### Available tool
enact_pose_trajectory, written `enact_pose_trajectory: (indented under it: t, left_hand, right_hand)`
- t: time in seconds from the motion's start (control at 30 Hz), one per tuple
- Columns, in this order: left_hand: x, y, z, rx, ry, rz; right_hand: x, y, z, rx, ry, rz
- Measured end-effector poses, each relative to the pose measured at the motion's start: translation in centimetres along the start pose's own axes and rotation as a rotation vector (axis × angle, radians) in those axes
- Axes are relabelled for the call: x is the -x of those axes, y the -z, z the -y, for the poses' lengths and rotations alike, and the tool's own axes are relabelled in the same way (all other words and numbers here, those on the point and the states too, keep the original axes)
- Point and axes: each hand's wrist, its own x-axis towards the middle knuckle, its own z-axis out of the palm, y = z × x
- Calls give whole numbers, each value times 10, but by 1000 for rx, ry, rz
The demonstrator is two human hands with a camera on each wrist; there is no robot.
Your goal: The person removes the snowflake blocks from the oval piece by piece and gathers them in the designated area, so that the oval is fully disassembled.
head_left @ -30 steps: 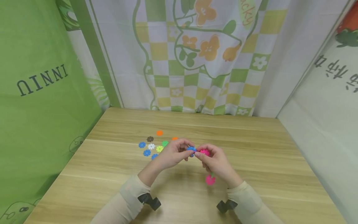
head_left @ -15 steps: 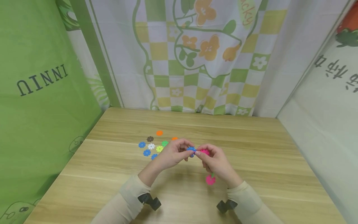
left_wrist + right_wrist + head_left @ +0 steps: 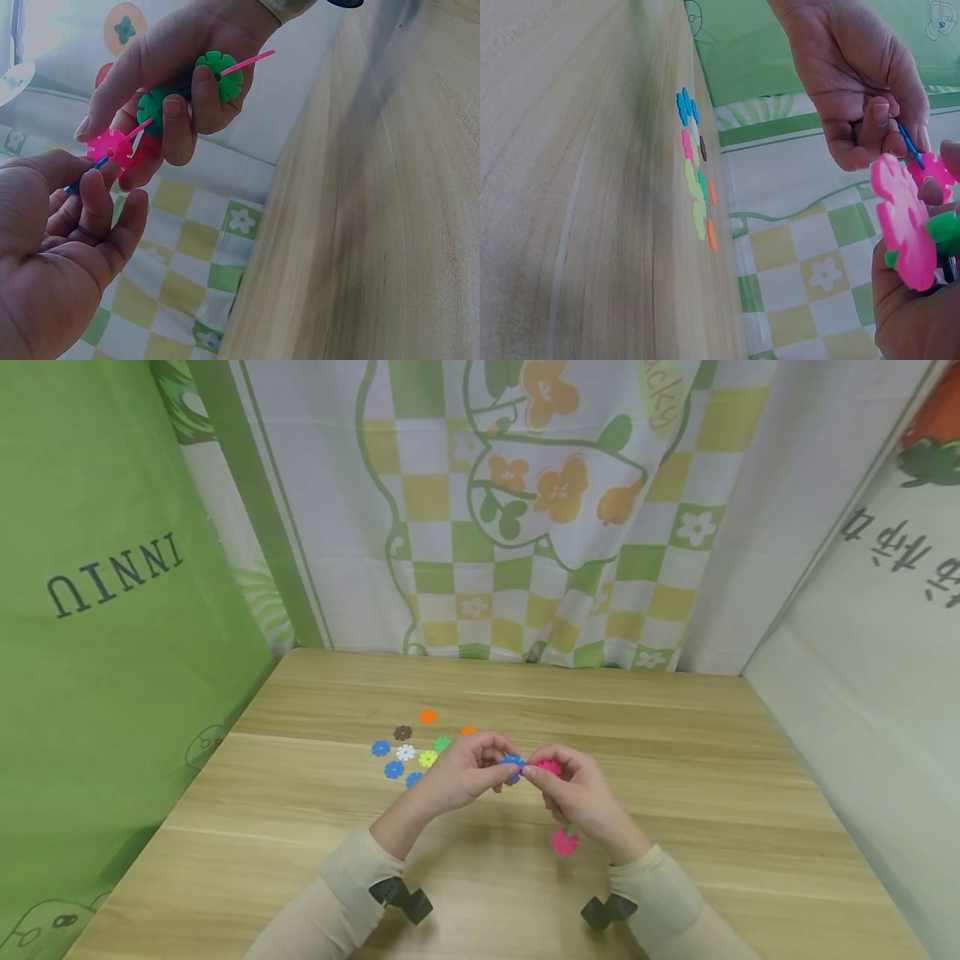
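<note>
My left hand [image 3: 468, 768] pinches a blue notched plastic disc [image 3: 513, 763] between thumb and fingers. Across from it, my right hand [image 3: 581, 789] holds a chain of pink and green notched discs slotted together. The left wrist view shows the blue disc edge-on, overlapping the rim of a pink disc [image 3: 105, 146] at the chain's end. Green discs [image 3: 215, 61] run back through the right hand's fingers, which partly hide the chain. At the chain's other end, a large pink disc [image 3: 904, 225] hangs below the right hand. Both hands are raised over the table, fingertips nearly meeting.
Loose notched discs lie on the wooden table [image 3: 675, 860], left of the hands: orange [image 3: 427, 717], brown [image 3: 402, 732], white [image 3: 405, 752], yellow [image 3: 428, 759], green [image 3: 442, 744] and several blue [image 3: 393, 769]. The left hand hides part of the group. A patterned curtain [image 3: 525, 593] hangs behind the table.
</note>
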Motion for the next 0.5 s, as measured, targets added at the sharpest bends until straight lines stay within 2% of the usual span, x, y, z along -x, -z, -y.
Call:
enact_pose_trajectory:
  t: [0.5]
  left_hand:
    - [1, -1, -2, -28, -3, -28]
  right_hand:
    - [0, 1, 1, -10, -6, -11]
